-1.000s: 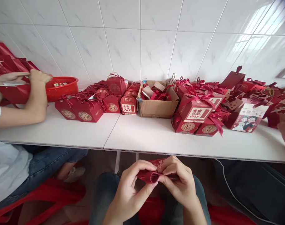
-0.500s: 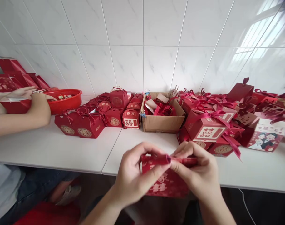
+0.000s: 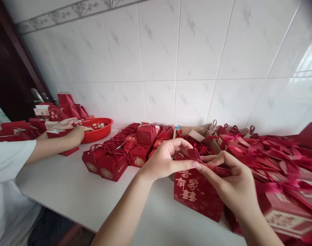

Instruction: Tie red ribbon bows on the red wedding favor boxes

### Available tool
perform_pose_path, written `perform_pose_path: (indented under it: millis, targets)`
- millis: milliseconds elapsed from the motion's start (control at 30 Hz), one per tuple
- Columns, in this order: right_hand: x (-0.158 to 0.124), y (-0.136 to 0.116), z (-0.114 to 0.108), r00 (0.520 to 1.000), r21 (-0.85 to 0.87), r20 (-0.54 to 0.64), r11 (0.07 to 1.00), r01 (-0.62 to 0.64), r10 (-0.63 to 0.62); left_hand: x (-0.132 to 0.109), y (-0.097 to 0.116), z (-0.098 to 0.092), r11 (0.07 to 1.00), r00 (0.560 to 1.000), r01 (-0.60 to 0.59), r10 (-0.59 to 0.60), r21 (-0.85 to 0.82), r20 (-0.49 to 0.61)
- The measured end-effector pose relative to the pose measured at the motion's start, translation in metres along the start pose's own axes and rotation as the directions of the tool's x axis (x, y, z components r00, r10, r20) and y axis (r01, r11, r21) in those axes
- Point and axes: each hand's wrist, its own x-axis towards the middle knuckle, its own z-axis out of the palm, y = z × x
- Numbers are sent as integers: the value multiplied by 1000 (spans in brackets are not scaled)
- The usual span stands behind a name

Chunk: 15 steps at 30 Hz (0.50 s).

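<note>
Between my two hands is a red gift box (image 3: pixel 197 194) with pale gold characters on its front and a small ribbon loop at its top. My left hand (image 3: pixel 168 159) pinches the top edge from the left, thumb laid along the front beside the loop. On the other side, my right hand (image 3: pixel 231 179) grips the same top edge, its thumb tip meeting my left thumb. The fingers behind the box are partly hidden. The box is held upright over the table, in front of an open cardboard carton (image 3: pixel 214 146) holding ribbons and paper pieces.
Red boxes with ribbon bows (image 3: pixel 281 181) crowd the right side. Smaller red boxes with cord handles (image 3: pixel 112 165) stand left of centre. A co-worker's arm (image 3: pixel 60 141) reaches beside a red basin (image 3: pixel 99 133) of small wrapped items. The white table (image 3: pixel 68 188) runs along a tiled wall.
The view has swung left and tilted. My hands have raised the gift box from the table's front edge to over the tabletop, still gripping its top. The co-worker's arm stays by the basin.
</note>
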Motion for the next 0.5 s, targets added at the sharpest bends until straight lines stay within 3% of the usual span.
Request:
perform_pose_path:
  millis: [167,400,500]
  targets:
    - [21,-5,6,1000,27,18,1000,14,-15,1,18,-1,1000,991,-17,19,14,-132]
    - [29,7,15,997,53,60,997,48,-51,5,5,-3,1000,976,-8,3,-25,-217]
    - [30,13,15,1000,8,30,1000,4,-4,7,2,-2,998,963,31,-43,-49,-267]
